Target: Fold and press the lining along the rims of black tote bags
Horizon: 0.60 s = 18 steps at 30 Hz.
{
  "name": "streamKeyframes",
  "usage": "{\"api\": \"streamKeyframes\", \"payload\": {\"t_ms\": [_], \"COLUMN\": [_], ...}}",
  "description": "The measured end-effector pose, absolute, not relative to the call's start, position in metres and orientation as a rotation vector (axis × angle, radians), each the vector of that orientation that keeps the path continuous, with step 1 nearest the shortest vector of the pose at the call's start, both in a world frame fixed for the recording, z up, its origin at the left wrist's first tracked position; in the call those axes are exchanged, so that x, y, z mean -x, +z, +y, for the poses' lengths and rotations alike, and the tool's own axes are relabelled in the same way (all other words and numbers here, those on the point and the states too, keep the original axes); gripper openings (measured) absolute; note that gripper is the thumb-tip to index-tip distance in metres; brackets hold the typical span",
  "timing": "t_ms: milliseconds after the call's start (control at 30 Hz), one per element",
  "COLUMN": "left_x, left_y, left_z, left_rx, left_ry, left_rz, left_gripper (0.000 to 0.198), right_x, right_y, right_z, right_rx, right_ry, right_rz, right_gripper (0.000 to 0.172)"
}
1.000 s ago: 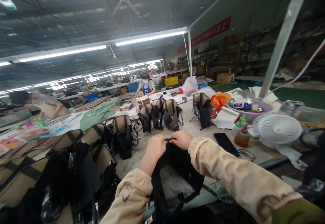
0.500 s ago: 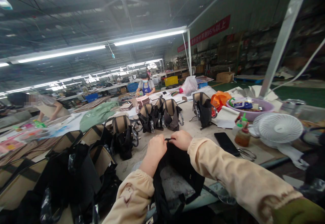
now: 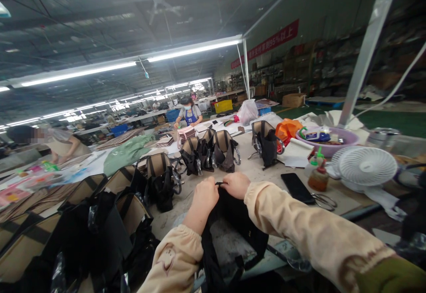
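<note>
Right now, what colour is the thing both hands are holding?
The held piece is black; see the head view.

Black cloth bag piece (image 3: 254,235), curved into loop, open in middle. Far edge raised, pinched at 2 close spots. Small light mark on right side. Sits at near edge of table (image 3: 183,193).

Your left hand (image 3: 205,194) and right hand (image 3: 237,185) pinch close together, knuckles up. Your arms (image 3: 306,226) reach forward, slanting inward.

Held bag (image 3: 239,211): matt cloth. Sleeves (image 3: 309,224): crinkled cloth. Fan (image 3: 368,166), basin (image 3: 328,151): smooth plastic. Post (image 3: 369,53): smooth metal.
</note>
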State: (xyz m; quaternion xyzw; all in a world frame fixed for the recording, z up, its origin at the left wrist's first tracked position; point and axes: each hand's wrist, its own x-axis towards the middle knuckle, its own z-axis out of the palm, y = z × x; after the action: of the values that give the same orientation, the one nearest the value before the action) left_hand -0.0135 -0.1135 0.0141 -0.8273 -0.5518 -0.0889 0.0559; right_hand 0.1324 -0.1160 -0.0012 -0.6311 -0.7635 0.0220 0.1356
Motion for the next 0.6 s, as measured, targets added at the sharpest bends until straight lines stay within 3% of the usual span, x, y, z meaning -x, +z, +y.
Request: {"api": "streamKeyframes", "payload": {"t_ms": [600], "left_x": [0.016], "left_y": [0.012], "left_z": [-0.113], "left_rx": [2.516], "left_ry": [-0.313], "left_rz": [-1.699], "left_gripper": [0.009], "right_x": [-0.136], "right_y": [0.003], "right_z": [-0.105], "right_rx": [1.597], "right_ry": [0.084], "right_rz": [-2.320], "right_gripper": [0.026]}}
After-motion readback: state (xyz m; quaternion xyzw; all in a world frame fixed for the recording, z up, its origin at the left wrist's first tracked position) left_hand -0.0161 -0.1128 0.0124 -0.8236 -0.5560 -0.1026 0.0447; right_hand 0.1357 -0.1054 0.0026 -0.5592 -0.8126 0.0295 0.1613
